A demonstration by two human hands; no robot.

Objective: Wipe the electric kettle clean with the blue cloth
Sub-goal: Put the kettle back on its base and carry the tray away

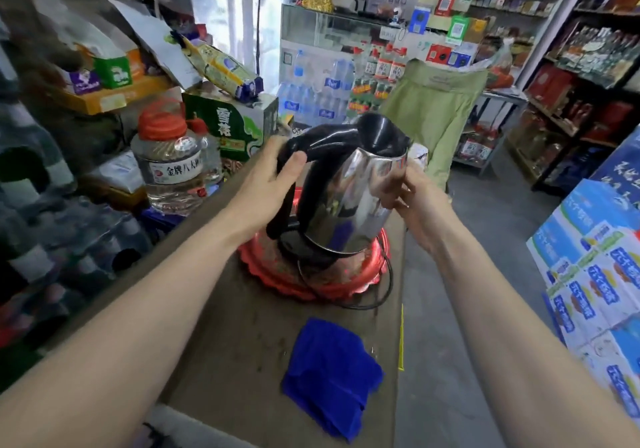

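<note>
A steel electric kettle (349,202) with a black handle and an open black lid is tilted above a red tray (277,274). My left hand (266,184) grips the black handle. Against the kettle's shiny right side, my right hand (405,191) curls its fingers near the rim. The blue cloth (330,375) lies crumpled on the brown table (225,343), nearer to me than the tray, with no hand touching it.
A black cord (384,292) loops round the tray's right edge. A big clear jar with a red cap (173,160) and stacked boxes crowd the left. Blue cartons (595,274) stand on the floor at right. A green chair (436,108) is behind the table.
</note>
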